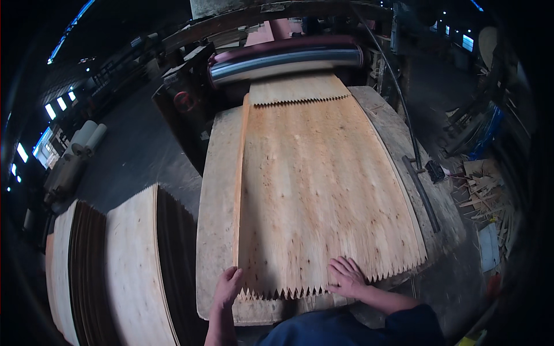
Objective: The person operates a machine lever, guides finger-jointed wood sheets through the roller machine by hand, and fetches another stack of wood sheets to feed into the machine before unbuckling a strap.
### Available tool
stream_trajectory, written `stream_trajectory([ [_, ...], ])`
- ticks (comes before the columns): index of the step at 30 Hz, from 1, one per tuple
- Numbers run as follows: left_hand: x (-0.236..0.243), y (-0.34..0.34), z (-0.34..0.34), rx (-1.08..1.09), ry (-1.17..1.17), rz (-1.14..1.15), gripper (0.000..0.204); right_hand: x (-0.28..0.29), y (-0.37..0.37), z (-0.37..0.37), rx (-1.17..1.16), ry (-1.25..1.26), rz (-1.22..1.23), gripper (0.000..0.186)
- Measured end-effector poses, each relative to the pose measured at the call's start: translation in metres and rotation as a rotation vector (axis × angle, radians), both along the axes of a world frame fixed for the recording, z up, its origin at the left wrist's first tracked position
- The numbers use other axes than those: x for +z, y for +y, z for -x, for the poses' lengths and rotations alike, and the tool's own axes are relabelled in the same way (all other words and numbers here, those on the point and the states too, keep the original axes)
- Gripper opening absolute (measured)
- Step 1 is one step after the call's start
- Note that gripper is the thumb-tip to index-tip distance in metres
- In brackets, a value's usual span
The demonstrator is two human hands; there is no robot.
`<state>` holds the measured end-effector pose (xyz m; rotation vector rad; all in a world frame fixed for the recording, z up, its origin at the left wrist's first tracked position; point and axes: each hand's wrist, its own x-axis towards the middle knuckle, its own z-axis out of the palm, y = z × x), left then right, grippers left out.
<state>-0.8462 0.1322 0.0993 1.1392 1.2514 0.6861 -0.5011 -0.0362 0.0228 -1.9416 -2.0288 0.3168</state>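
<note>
A pale wood veneer sheet [320,190] with zigzag ends lies on a worn board table [216,173]. Its far part lies by a second veneer piece [294,86], which reaches a shiny metal roller [285,60]. My left hand [228,284] has its fingers closed on the sheet's near left corner, where the left edge stands slightly raised. My right hand [346,278] rests with fingers spread on top of the sheet near its jagged front edge, right of centre.
Two stacks of zigzag-ended veneer [130,254] stand at left. A red handwheel [183,101] is on the machine. A dark metal bar [426,199] lies along the table's right side. Wood scraps [482,190] heap at right, and pale rolls [86,138] sit behind at left.
</note>
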Motion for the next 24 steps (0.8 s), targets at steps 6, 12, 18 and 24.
stream_trajectory([
  [6,0.009,-0.006,0.008,-0.194,0.018,0.08,0.023,0.013,-0.025,0.015,0.078,-0.021,0.057,0.083],
  [12,0.003,-0.016,0.029,-0.033,-0.461,0.149,0.025,0.03,-0.025,0.017,0.056,0.068,-0.279,0.06],
  [18,-0.028,0.004,-0.015,0.18,-0.094,0.014,0.045,0.038,0.106,-0.052,0.074,0.004,-0.606,0.032],
  [24,-0.066,-0.017,-0.044,-0.383,0.905,-0.597,0.064,0.019,0.257,-0.114,-0.195,-0.008,-0.556,0.041],
])
